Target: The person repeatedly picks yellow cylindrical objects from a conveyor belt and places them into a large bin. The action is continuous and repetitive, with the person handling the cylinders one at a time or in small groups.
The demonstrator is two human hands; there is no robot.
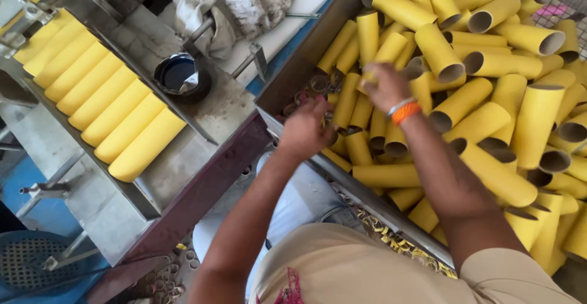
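Both hands work inside the large metal-walled bin [306, 59] heaped with loose yellow cardboard tubes [483, 120], and the bin serves as landmark here. The right hand [385, 87], with an orange band at the wrist, is down among the tubes near the bin's left wall, fingers curled onto a yellow tube [368, 38] standing on end; the blur hides how firmly it closes. The left hand [304, 130] hovers just over the bin's near-left rim, knuckles up and fingers bent downward; whether it pinches anything cannot be told. Tubes crowd both hands on all sides, leaving open room only upward and back over the rim toward the person.

Left of the bin, across a narrow gap, stands the grey metal bench [202, 139], with a sloped tray holding a tight row of yellow tubes lying side by side [101, 99]. A round black dish of dark liquid [181, 76] sits between that row and the bin, with crumpled grey rags [232, 1] beyond it. Small cardboard rings [165, 276] litter the floor below the bench edge.
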